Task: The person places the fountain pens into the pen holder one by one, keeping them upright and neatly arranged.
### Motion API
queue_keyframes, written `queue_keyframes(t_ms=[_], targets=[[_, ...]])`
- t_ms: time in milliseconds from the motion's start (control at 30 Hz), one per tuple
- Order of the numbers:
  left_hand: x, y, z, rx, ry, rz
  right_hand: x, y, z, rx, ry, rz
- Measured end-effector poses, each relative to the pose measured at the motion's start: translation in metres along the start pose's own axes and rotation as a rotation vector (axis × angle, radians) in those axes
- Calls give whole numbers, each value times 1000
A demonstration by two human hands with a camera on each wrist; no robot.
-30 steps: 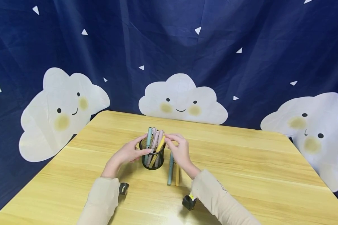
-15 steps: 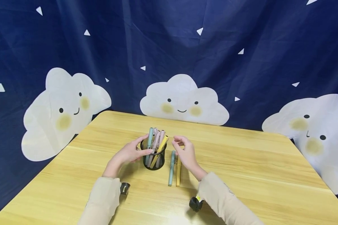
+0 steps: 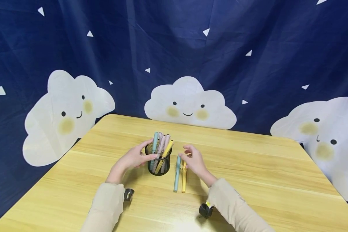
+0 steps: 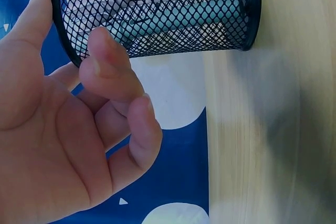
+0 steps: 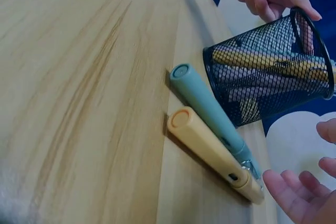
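A black wire-mesh pen holder (image 3: 159, 168) stands upright on the wooden table, with several pens (image 3: 163, 145) in teal, pale purple and yellow leaning inside. My left hand (image 3: 132, 157) holds it by the rim, thumb at the near side and fingers round the back. To its right, a teal pen (image 3: 177, 177) and a yellow pen (image 3: 184, 180) lie side by side on the table. My right hand (image 3: 195, 161) hovers over their far ends with fingers loosely bent and nothing in them. In the right wrist view, its fingertips (image 5: 273, 184) are close to the yellow pen's far end.
Wood-grain table (image 3: 249, 167) spreads out around the holder and the pens. A dark blue curtain (image 3: 174, 42) with white clouds and triangles hangs behind the table. Black devices (image 3: 206, 210) sit at both wrists.
My right hand has let go of a yellow pen, which now leans in the holder, and has moved right and down over the two lying pens. The left hand keeps its hold.
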State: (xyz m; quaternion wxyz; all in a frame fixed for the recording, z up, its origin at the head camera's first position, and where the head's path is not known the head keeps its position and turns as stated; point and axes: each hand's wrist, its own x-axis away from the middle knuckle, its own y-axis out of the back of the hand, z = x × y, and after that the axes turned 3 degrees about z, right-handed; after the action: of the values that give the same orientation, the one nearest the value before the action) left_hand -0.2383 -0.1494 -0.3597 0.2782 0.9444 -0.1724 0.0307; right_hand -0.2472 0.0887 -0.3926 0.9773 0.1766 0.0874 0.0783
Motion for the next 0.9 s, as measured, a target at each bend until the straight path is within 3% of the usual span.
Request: queue_keyframes(t_ms=[600,900], targets=[[1,0,-2,4,-1,2,0,5,-15,0,-157,51],[2,1,-3,3,-2,0,3,9,-16,64,-197,131]])
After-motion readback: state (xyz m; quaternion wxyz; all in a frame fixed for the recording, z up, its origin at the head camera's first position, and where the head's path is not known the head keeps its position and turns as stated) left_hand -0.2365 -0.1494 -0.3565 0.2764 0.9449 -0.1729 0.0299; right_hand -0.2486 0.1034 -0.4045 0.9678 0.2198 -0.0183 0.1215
